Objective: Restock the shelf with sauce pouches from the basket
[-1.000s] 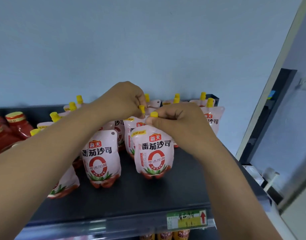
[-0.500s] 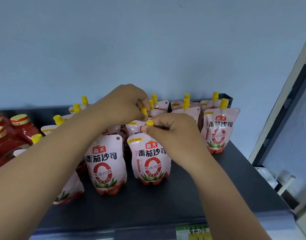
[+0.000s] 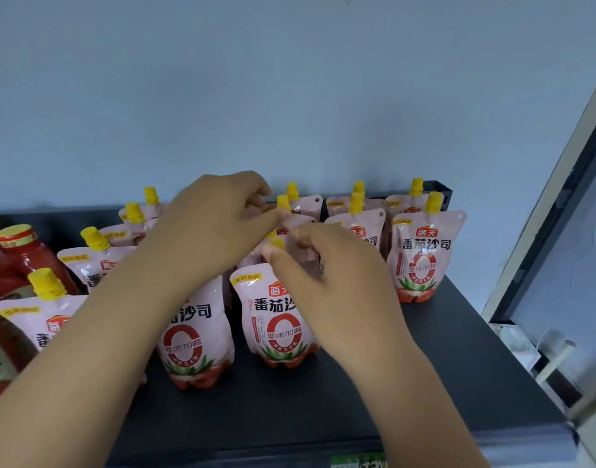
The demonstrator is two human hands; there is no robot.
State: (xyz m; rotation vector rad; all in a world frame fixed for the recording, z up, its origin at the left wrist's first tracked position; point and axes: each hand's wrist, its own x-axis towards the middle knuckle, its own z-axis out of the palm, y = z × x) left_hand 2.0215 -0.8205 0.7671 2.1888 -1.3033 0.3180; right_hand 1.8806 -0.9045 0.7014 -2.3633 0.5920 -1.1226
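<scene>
Head view, looking down at a dark shelf [image 3: 441, 349] against a pale blue wall [image 3: 289, 79]. Both bare arms reach in over rows of pink sauce pouches with yellow caps, all standing upright.

The right hand [image 3: 327, 261] is curled over the top of the front centre pouch [image 3: 276, 329], thumb and fingertips [image 3: 273, 256] pinched at its top edge just by the yellow cap [image 3: 277, 243] — closed on that pouch. The pouch stands on the shelf, near the front, its red ring label facing us.

The left hand [image 3: 219, 228] is up behind it, fingers bent and pressed against the top of a pouch in the next row back [image 3: 300, 221]; whether it actually grips or only touches, I can't tell, the fingers cover the spot.

Just left of the centre pouch stands another front pouch [image 3: 198, 339], partly hidden under the left forearm. A further pouch [image 3: 421, 261] stands apart on the right, with more behind it along the back of the shelf. More pouches crowd the left side, and at the far left are red sauce bottles [image 3: 23, 255] with red and yellow lids.

A green price label [image 3: 357, 461] shows on the shelf's front edge. No basket in sight.
</scene>
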